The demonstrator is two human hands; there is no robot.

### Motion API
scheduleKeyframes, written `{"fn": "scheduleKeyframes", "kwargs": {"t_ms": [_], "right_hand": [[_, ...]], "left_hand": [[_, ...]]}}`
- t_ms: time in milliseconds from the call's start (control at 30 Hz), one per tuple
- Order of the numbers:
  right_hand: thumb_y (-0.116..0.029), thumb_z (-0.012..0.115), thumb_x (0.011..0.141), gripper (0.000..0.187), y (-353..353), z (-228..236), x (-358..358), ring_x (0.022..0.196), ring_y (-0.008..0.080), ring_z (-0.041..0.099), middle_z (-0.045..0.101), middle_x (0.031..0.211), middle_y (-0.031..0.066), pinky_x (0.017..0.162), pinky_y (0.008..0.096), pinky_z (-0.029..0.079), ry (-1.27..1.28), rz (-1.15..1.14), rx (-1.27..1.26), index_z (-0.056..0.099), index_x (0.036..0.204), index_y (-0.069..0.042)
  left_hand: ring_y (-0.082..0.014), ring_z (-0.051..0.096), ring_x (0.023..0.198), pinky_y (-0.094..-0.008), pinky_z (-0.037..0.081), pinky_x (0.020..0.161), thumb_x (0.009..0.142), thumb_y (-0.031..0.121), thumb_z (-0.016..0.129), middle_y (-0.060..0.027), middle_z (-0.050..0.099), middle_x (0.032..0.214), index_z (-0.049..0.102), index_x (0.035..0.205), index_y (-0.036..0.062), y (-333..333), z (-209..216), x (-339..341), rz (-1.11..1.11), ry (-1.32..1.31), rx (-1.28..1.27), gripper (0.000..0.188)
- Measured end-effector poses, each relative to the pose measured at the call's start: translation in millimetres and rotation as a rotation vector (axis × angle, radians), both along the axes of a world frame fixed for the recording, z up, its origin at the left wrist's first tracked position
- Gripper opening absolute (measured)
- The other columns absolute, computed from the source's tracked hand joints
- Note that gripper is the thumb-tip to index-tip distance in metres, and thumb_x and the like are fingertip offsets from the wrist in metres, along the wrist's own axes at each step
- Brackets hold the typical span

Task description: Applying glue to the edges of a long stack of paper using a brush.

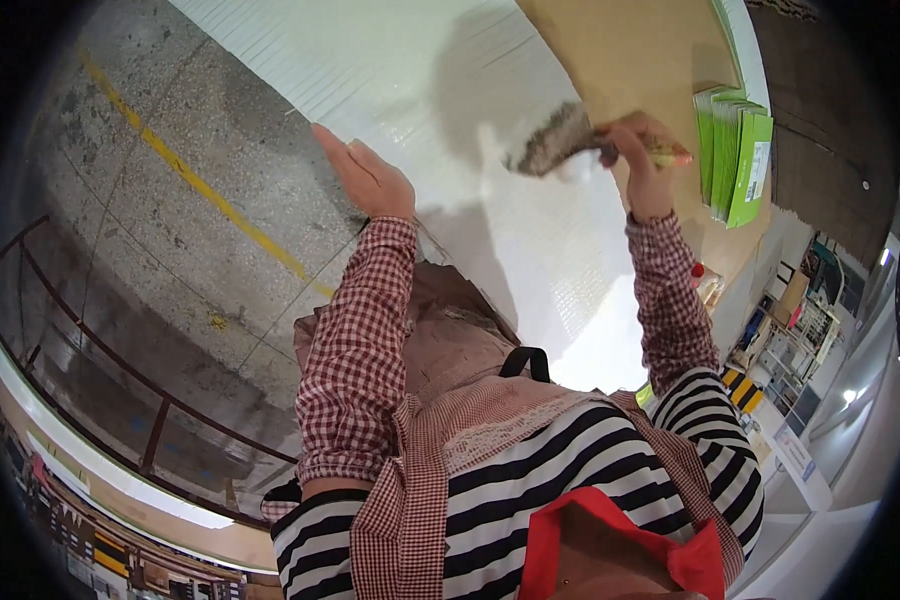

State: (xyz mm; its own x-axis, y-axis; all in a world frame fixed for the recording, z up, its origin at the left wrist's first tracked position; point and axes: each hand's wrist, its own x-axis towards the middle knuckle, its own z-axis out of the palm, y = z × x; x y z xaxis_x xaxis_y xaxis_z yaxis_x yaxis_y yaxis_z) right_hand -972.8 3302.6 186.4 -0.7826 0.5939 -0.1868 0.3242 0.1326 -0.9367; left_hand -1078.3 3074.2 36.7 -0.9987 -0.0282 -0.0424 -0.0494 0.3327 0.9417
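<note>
My right hand (646, 165) is closed round the handle of a wide brush (555, 140) with dark, worn bristles, slightly blurred. The brush is over white sheets (370, 60) that lie fanned in thin overlapping strips, and its shadow falls on them; I cannot tell whether the bristles touch. My left hand (368, 178) is at the sheets' left edge, with fingers stretched out together and nothing held. Whether its fingertips press the edge cannot be made out.
Brown board (625, 50) lies beyond the sheets on the right, with a stack of green packets (735, 155) on it. A small red-capped item (708, 283) is beside my right forearm. At left, a speckled floor bears a yellow line (200, 195) and a dark metal rail (100, 345).
</note>
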Motion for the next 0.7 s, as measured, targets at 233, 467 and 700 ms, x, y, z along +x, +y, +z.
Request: {"fn": "scheduleKeyframes", "kwargs": {"t_ms": [233, 467, 700], "right_hand": [[-0.008, 0.063, 0.081, 0.01, 4.9, -30.0, 7.2, 0.054, 0.0125, 0.058, 0.063, 0.071, 0.0074, 0.051, 0.0239, 0.048, -0.041, -0.052, 0.012, 0.063, 0.079, 0.001], [-0.007, 0.059, 0.084, 0.014, -4.4, 4.2, -22.0, 0.053, 0.0124, 0.056, 0.064, 0.071, 0.0076, 0.052, 0.0236, 0.047, 0.063, -0.021, 0.052, 0.06, 0.072, 0.0], [-0.008, 0.06, 0.082, 0.012, 1.2, -10.8, 1.1, 0.052, 0.012, 0.055, 0.063, 0.07, 0.0081, 0.051, 0.0235, 0.046, -0.095, -0.041, 0.015, 0.061, 0.074, 0.001]], "left_hand": [[-0.0366, 0.018, 0.137, -0.0404, 0.016, 0.112, 0.098, 0.025, 0.023, -0.0262, 0.016, 0.147, 0.014, 0.141, -0.0095, 1.8, -2.3, 0.9, -0.004, -0.001, 0.031, 0.055], [-0.0366, 0.018, 0.137, -0.0407, 0.016, 0.113, 0.098, 0.026, 0.022, -0.0263, 0.016, 0.147, 0.013, 0.141, -0.0093, 0.4, 5.3, 0.7, -0.005, -0.043, 0.01, 0.056], [-0.0367, 0.018, 0.137, -0.0407, 0.016, 0.113, 0.099, 0.027, 0.022, -0.0262, 0.016, 0.147, 0.013, 0.141, -0.0091, -0.3, 1.6, 1.4, -0.004, -0.009, 0.019, 0.056]]}}
